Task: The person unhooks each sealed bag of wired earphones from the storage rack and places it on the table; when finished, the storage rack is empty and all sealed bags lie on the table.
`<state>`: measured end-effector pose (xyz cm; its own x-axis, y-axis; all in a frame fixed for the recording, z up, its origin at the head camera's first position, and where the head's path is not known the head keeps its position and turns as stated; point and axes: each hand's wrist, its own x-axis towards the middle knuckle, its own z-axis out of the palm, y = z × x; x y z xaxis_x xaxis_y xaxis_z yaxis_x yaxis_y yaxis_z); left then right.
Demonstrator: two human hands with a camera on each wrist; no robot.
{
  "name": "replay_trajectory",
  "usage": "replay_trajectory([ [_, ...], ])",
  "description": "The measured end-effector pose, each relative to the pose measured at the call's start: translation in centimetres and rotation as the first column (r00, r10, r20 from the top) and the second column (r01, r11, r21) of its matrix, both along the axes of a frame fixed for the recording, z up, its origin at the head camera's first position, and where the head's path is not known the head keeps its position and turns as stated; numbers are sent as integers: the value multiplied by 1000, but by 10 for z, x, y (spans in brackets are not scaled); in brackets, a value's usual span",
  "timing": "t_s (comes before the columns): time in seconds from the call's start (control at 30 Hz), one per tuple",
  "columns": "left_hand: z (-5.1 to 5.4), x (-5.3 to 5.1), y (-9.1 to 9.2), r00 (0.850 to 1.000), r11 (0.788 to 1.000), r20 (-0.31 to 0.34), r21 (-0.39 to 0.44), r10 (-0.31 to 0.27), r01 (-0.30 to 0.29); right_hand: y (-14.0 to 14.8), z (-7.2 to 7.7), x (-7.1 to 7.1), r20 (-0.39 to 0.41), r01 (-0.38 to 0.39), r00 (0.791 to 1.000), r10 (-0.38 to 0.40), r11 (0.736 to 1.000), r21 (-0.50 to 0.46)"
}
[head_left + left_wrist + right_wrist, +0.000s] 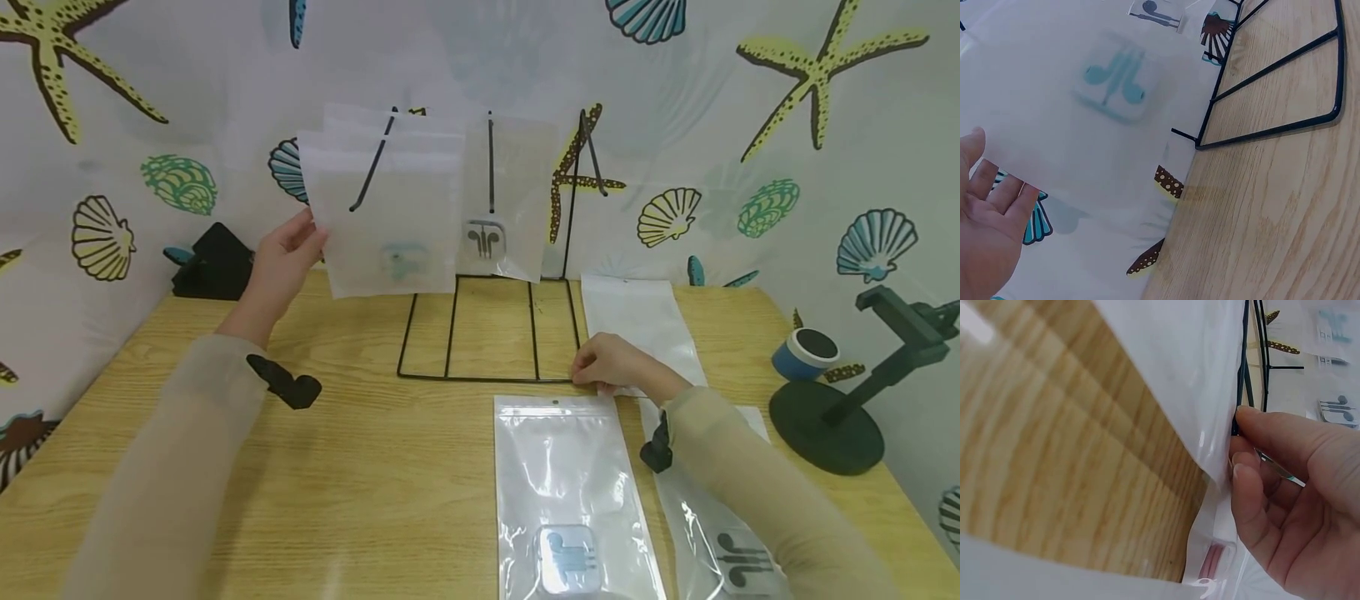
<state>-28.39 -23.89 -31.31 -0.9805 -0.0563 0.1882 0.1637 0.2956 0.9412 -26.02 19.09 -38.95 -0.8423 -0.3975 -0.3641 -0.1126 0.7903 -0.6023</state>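
Up close, a shiny bag [558,467] w/ earphones [570,557] in it lies flat on the wood table [337,500]. Just past it, the R hand [613,363] pinches the front R corner of the black wire rack [491,380]. Farther back, the L hand [282,258] pinches the L edge of a white bag [405,212], which hangs on the rack's L hook [370,173], next to a see-thru bag [517,183] on the mid. hook [491,171].

The head view looks forward-down across the table [360,500], the left wrist view faces a hanging bag [1054,137] close up, and the right wrist view, close on the right hand [1310,500], shares the rack [491,381] with both.
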Motion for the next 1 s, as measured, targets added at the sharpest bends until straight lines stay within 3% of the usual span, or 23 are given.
replay_trajectory([
  [0.23,-5,-4,3,1000,986,-1,162,-29,29,0,1,0,0,2,1000,-2,1000,-1],
  [0.43,-7,-4,4,999,961,2,274,-44,41,1,0,-1,-7,5,1000,-5,1000,-5],
  [0.87,-9,6,7,1000,947,-2,320,1,0,1,-1,0,12,24,1000,-24,999,-28],
  [1.0,-8,10,7,1000,930,-28,369,7,4,1,-1,0,16,21,1000,-21,999,-36],
])
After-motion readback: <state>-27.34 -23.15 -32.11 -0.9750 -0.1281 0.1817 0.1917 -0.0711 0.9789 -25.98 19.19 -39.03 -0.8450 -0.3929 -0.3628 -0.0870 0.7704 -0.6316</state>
